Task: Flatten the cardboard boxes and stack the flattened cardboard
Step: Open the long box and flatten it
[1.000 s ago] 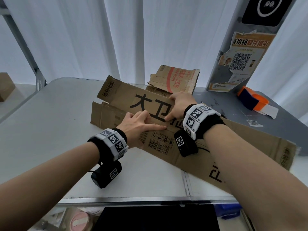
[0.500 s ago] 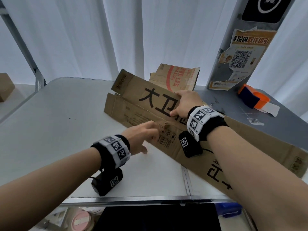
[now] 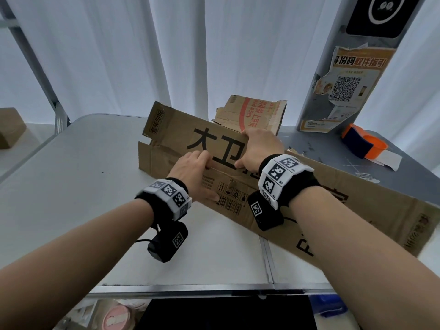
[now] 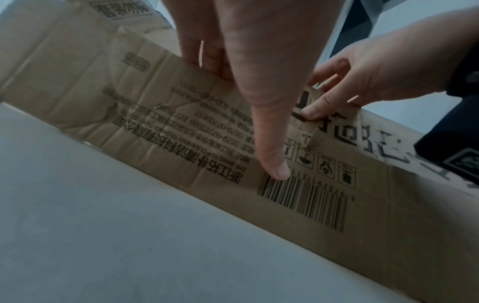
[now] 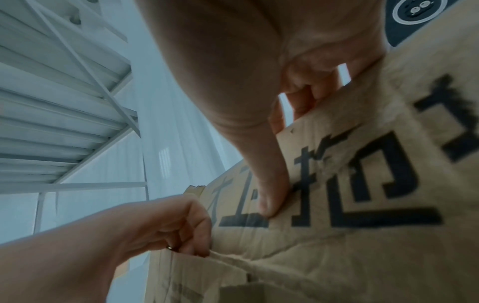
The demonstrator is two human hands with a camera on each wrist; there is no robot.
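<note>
A long brown cardboard box (image 3: pixel 357 206), printed with large black characters, is lying aslant across the white folding table (image 3: pixel 71 186), reaching from mid-table toward its right edge. The left hand (image 3: pixel 192 172) is curling its fingers over the lower panel's top edge, thumb pressing by the barcode. The right hand (image 3: pixel 257 148) is clasping the upper panel's rim. A torn carton (image 3: pixel 252 115) is standing behind, near the far edge. White curtains (image 3: pixel 119 55) are hanging beyond; an orange tape dispenser (image 3: pixel 362 142) is sitting on the grey surface (image 3: pixel 333 151) at right, beside a postered pillar (image 3: pixel 342 91).
</note>
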